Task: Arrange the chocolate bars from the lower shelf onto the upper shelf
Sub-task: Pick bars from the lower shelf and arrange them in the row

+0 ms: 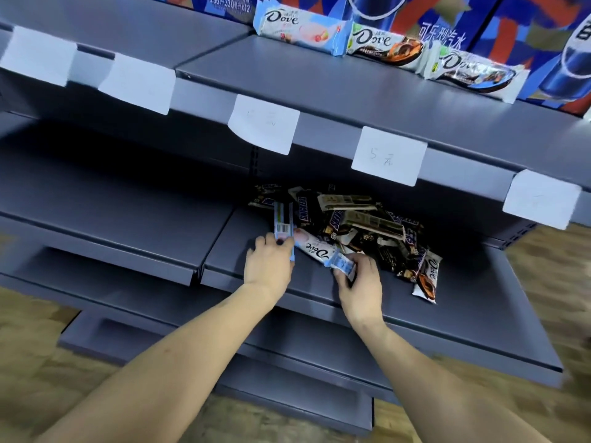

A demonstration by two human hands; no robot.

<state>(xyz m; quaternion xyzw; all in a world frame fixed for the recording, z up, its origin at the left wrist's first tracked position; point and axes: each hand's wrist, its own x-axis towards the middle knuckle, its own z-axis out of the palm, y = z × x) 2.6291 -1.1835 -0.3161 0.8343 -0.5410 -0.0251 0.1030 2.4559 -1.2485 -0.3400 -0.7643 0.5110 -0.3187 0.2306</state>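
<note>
- Two bare hands reach into the pile of chocolate bars (348, 225) on the lower shelf (463, 321).
- Left hand (268, 266), at the pile's left edge, has its fingers curled round a pale blue bar (283, 223) held upright, barcode side facing the camera.
- Right hand (359, 282), at the pile's near edge, pinches the end of a white bar (315, 247). This bar's long axis slants away from the right hand toward the pile's left edge.
- Above the pile, the upper shelf (319, 87) already carries three bars (383, 44) in a row along its back.
- Both held bars likely go upward next; either hand looks equally ready.
</note>
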